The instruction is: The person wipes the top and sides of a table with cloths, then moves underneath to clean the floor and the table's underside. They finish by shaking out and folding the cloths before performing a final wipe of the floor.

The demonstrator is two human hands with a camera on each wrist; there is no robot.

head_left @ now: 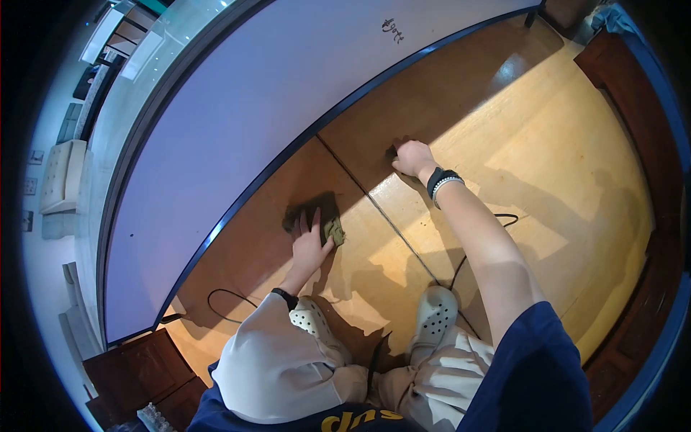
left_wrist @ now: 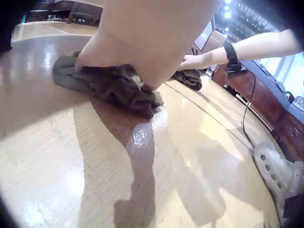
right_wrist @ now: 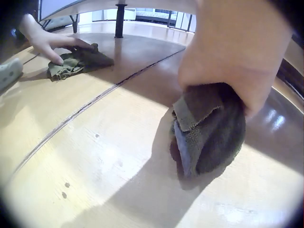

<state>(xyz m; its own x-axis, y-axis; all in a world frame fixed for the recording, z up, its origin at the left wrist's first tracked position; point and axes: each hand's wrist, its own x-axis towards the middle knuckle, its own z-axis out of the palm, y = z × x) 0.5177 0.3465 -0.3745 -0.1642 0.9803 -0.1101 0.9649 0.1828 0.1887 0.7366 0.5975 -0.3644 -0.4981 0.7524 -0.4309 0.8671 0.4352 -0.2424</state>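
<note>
A dark green cloth (head_left: 332,229) lies rumpled on the wooden surface, half in shadow. My left hand (head_left: 308,249) rests on top of it with straight, spread fingers; the right wrist view shows its thumb (right_wrist: 56,58) at the cloth's near edge. Further right, my right hand (head_left: 415,158) grips a second dark cloth (right_wrist: 213,135), folded and bunched under the palm against the surface. The fingertips of the right hand are hidden in its own wrist view. A joint line (head_left: 374,201) in the wood runs between the two hands.
A large white panel (head_left: 252,122) with a dark edge stands over the far side, on a black leg (right_wrist: 119,21). Pale clogs (head_left: 435,313) are on my feet. A thin black cable (head_left: 229,294) loops near them. Dark red-brown wood (head_left: 633,237) borders the right side.
</note>
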